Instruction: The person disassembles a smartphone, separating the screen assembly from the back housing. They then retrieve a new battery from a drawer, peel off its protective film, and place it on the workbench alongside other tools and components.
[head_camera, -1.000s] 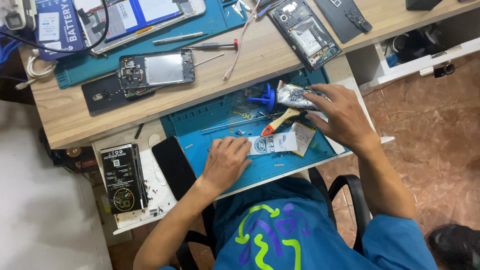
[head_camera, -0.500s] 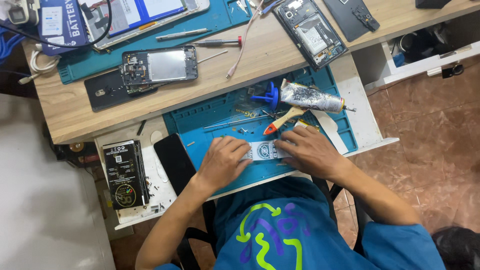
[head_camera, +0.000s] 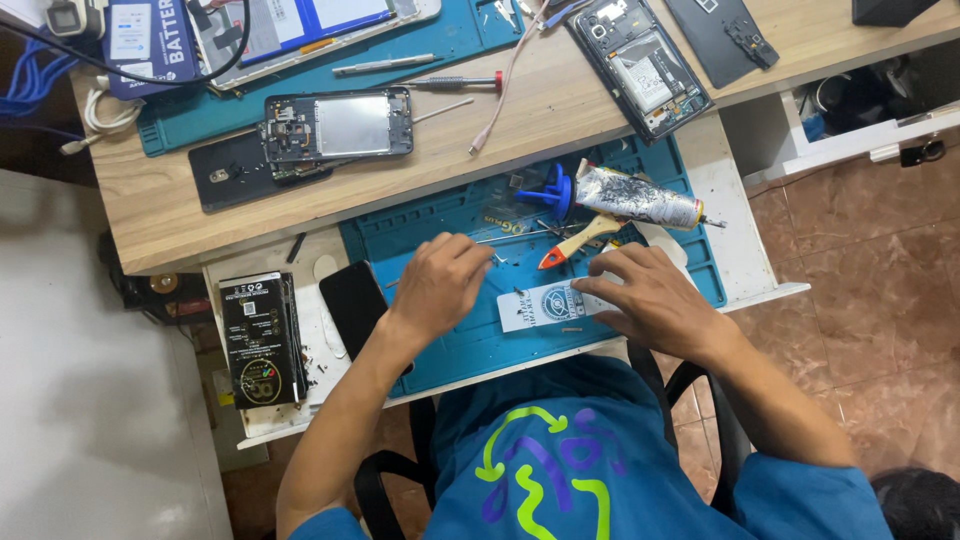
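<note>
Two hands rest on a teal mat (head_camera: 470, 345) on the pull-out bench shelf: the left hand (head_camera: 440, 285) curled, its grip unclear, the right hand (head_camera: 650, 300) flat, fingers pressing a white printed strip (head_camera: 540, 305). Beyond lie a crumpled silver tube (head_camera: 640, 198), an opened phone (head_camera: 335, 127) and a brown tiled floor (head_camera: 860, 240).

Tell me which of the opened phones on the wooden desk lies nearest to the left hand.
The opened phone lying crosswise on a black panel, above the left hand. The other opened phone lies tilted, far up on the right.
</note>
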